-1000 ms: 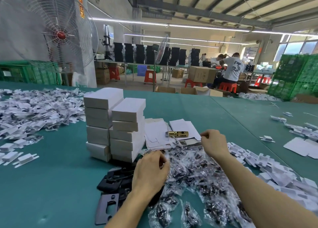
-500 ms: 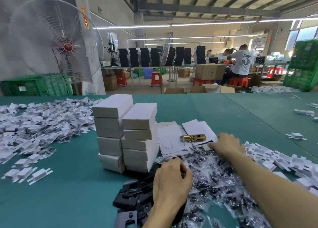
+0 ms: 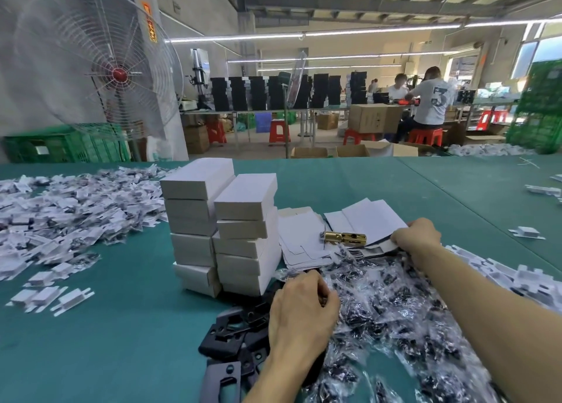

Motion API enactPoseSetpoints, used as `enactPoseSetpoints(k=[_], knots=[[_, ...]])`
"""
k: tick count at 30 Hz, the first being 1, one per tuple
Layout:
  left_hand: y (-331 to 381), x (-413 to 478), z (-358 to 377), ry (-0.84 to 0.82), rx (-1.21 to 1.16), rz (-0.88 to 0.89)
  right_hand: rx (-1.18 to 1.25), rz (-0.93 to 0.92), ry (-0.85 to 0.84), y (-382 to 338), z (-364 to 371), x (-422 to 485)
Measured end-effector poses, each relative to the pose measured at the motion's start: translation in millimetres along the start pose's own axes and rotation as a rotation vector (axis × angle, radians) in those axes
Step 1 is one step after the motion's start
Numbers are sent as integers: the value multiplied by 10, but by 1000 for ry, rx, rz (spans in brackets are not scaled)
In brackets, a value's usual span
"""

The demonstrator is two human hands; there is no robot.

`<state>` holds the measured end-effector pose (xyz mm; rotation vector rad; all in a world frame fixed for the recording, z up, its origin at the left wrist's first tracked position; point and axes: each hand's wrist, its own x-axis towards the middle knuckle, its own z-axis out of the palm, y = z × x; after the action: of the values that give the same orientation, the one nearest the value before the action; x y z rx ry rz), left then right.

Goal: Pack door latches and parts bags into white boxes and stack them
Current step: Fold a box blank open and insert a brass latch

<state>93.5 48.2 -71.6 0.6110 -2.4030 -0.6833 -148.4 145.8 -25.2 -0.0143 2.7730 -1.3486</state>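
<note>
Teal table (image 3: 106,326) is pretty cluttered: stacked white boxes (image 3: 219,232) in the middle, flat box blanks (image 3: 304,241) beside them, parts bags (image 3: 395,311) heaped nearer, black plates (image 3: 231,335), card inserts (image 3: 60,208) piled left.

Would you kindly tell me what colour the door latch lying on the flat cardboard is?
Shiny gold, brass-like; the door latch shows in the head view.

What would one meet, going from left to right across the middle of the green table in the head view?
A heap of small white pieces → stacked white boxes → flat box blanks with a brass door latch lying on them → right hand at the blanks' edge → single white piece.
</note>
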Motion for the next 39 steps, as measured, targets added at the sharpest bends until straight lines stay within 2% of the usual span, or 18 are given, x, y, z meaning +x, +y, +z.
enactPoseSetpoints(k=[4, 13, 18, 22, 25, 27, 29, 32, 33, 36, 39], knots=[[3, 1, 3, 4, 3, -6, 86, 44, 40, 22, -36, 36], [-6, 18, 2, 18, -4, -16, 92, -19, 128, 73, -90, 16], [-31, 29, 18, 28, -10, -16, 359, -11, 216, 74, -172, -62], [-7, 43, -17, 61, -28, 8, 582, -93, -2, 0, -289, -345], [91, -3, -96, 167, -49, 65, 565, -155, -283, -33, -365, -813], [216, -31, -192, 208, -88, 43, 562, -195, -449, -13, -414, -1155], [373, -9, -351, 174, -288, -71, 617, -199, -558, 21, -487, -1455], [606, 36, -578, -62, -960, -208, 820, -119, -689, 87, -631, -1785], [675, 37, -649, -134, -1116, -236, 881, -92, -734, 108, -678, -1868], [814, -26, -786, -306, -1360, -301, 917, -56, -872, 141, -785, -2058], [801, -95, -842, -350, -1574, -379, 699, -109, -946, 140, -848, -2139]])
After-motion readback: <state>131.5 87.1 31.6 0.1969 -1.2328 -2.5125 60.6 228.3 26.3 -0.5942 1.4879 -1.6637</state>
